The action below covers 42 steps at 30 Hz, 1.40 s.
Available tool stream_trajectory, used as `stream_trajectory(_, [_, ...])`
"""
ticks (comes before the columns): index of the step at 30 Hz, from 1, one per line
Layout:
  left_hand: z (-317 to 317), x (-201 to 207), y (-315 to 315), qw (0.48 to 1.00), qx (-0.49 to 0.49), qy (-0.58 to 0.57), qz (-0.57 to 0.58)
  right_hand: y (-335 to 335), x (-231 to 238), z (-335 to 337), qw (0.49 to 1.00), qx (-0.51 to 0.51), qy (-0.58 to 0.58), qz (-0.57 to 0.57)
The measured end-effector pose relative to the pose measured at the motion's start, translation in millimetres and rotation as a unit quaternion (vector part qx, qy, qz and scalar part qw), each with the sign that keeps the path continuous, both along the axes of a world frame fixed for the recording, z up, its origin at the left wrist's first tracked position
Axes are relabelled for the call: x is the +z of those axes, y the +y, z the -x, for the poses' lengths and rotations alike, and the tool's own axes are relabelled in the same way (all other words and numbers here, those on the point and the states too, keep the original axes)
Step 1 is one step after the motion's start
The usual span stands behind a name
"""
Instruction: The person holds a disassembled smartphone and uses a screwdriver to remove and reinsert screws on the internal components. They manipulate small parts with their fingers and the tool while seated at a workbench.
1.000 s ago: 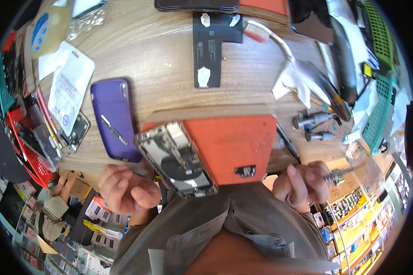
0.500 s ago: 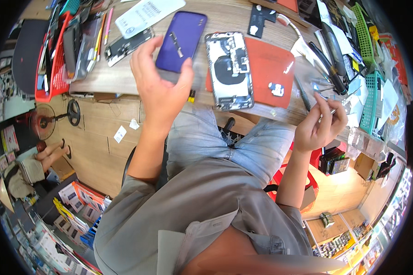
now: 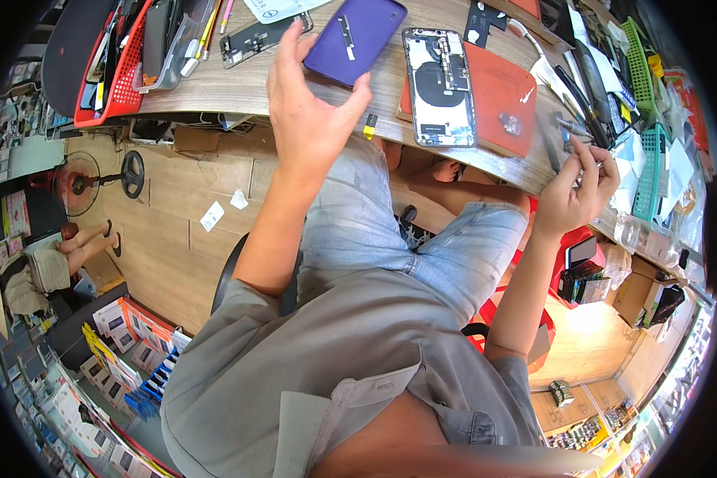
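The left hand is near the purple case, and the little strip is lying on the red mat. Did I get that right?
Not quite: the strip lies on the purple case, not on the red mat. The head view shows it. The left hand is indeed near the case.

The left hand (image 3: 315, 111) was loosely curled at the table's near edge a second ago, and now it's opened right up, thumb and fingers spread either side of the purple case's (image 3: 380, 36) near end (can't tell if it's touching). View's swung too: denim shorts (image 3: 446, 239), a bare leg (image 3: 470, 190) and the floor fan (image 3: 77, 185) off left have come in, and the far-left white pouch (image 3: 275, 8) is mostly cropped. Slim tool poking from the right hand (image 3: 577, 187) half a second back? Hard to make out now.
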<state>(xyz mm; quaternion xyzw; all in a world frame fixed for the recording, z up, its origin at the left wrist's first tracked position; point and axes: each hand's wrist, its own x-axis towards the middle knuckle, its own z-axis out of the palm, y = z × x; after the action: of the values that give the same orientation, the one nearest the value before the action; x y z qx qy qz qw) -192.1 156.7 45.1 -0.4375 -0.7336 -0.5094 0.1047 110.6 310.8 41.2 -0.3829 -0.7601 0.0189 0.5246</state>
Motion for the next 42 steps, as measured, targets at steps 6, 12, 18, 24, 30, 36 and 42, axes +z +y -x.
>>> stream_trajectory(6, [18,17,-2,0.999,0.045,-0.005,-0.028,0,1,-1,1.0,-0.018,-0.025,0.0])
stream_trajectory(12, [24,21,-9,0.998,0.052,-0.017,0.007,2,0,-3,0.999,0.002,0.022,0.038])
stream_trajectory(18, [-2,10,3,0.997,0.02,-0.072,0.029,6,7,-3,0.982,0.094,0.164,0.021])
stream_trajectory(24, [-6,-2,6,0.994,0.024,-0.007,0.104,23,48,-24,0.953,0.124,0.271,0.061])
stream_trajectory(30, [0,-4,1,0.998,-0.024,0.061,0.009,47,67,-10,0.907,0.209,0.326,0.163])
stream_trajectory(36, [-25,11,-20,0.966,-0.168,0.195,-0.002,45,46,19,0.864,0.245,0.371,0.237])
stream_trajectory(42, [-44,3,-21,0.961,-0.189,0.197,0.05,41,23,29,0.836,0.286,0.41,0.225])
